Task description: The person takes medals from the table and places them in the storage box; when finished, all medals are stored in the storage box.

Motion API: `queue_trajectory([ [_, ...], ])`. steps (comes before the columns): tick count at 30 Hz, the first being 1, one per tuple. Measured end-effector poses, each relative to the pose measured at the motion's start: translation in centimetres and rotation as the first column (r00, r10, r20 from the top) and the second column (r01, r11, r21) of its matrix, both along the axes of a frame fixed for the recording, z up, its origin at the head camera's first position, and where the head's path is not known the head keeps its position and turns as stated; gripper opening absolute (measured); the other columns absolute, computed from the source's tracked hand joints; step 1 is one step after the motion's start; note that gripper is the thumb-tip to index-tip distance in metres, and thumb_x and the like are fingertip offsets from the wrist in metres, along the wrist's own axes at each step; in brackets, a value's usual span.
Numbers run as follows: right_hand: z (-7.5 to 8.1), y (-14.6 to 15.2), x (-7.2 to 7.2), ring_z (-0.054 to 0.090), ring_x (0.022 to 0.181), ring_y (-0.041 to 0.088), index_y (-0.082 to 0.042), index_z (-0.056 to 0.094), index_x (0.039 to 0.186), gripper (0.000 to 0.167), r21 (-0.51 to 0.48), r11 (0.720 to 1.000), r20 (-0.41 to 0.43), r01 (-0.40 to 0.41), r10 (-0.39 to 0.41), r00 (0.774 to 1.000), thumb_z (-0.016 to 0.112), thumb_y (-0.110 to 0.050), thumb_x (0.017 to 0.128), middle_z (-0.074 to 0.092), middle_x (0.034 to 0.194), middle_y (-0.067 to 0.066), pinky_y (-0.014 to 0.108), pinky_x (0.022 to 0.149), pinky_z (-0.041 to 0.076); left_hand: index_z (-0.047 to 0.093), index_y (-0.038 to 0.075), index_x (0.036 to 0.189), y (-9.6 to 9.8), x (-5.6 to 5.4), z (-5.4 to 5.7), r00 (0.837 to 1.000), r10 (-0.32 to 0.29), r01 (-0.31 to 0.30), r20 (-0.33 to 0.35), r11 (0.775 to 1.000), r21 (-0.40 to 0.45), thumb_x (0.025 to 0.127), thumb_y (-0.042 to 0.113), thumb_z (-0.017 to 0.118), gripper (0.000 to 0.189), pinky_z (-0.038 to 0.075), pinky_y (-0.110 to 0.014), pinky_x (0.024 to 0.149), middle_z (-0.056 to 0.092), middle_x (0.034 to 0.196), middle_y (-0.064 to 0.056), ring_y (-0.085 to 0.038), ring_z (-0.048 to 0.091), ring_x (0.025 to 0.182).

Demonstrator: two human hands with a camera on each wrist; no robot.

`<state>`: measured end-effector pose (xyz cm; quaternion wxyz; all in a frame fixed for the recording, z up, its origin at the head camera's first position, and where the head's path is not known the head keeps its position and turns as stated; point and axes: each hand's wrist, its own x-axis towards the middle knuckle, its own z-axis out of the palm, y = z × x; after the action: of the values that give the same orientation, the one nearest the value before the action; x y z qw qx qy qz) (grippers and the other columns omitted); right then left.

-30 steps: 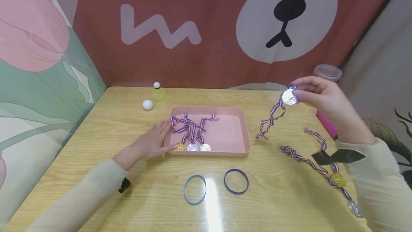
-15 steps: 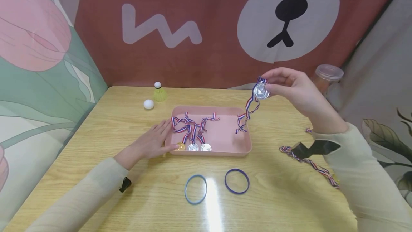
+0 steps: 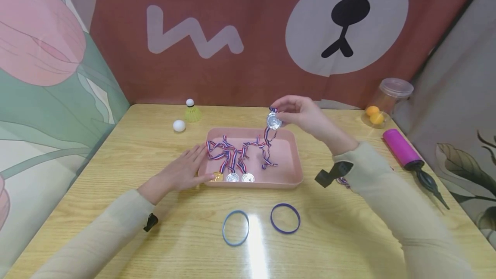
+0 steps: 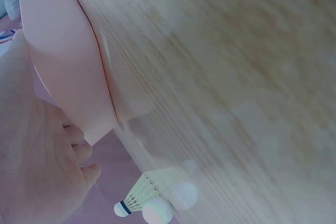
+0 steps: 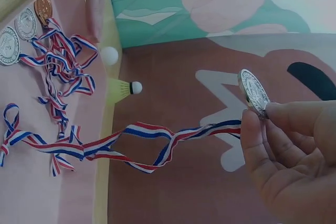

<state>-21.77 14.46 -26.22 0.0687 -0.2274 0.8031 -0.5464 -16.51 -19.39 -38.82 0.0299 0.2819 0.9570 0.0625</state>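
Note:
My right hand pinches a silver medal between thumb and fingers above the back of the pink tray. Its striped ribbon hangs down into the tray's right half. My left hand rests on the tray's left edge with fingers straight, the thumb over the rim beside a gold medal. Two more silver medals, one left and one right, lie along the tray's front side, ribbons bunched behind them.
A white ball and a yellow shuttlecock stand back left. In front lie a light blue ring and a dark blue ring. At right are a clear jar with orange balls, a magenta pump and a ribbon partly under the arm.
My right hand has carried the silver medal leftward from the table's right side to above the tray. The left hand has stayed at the tray's edge.

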Motion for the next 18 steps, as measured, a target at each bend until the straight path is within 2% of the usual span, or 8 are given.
queue_trajectory([
  [10,-0.3,-2.6,-2.5,0.061,0.087,0.023,-0.004,0.059,0.112,0.022,-0.008,0.999,0.042,0.036,-0.035,0.998,0.058,-0.004,0.09,0.063,0.101,0.011,0.037,0.078,0.053,0.016,-0.007,0.143,0.0,0.0,0.0,1.0,-0.004,0.004,-0.005,1.0,0.008,0.091,0.058,0.039,0.088,0.015,-0.049,0.108,0.012,0.149,-0.023,-0.039,0.013,0.135],
  [18,-0.8,-3.5,-3.3,0.061,0.087,0.024,-0.003,0.059,0.113,0.023,-0.003,0.998,0.065,0.057,-0.057,0.996,0.059,-0.004,0.089,0.062,0.101,0.013,0.031,0.074,0.053,0.015,-0.006,0.144,0.0,-0.1,-0.1,1.0,0.0,0.0,-0.009,1.0,-0.002,0.09,0.06,0.038,0.088,0.014,-0.047,0.109,0.011,0.149,-0.022,-0.038,0.013,0.135],
])
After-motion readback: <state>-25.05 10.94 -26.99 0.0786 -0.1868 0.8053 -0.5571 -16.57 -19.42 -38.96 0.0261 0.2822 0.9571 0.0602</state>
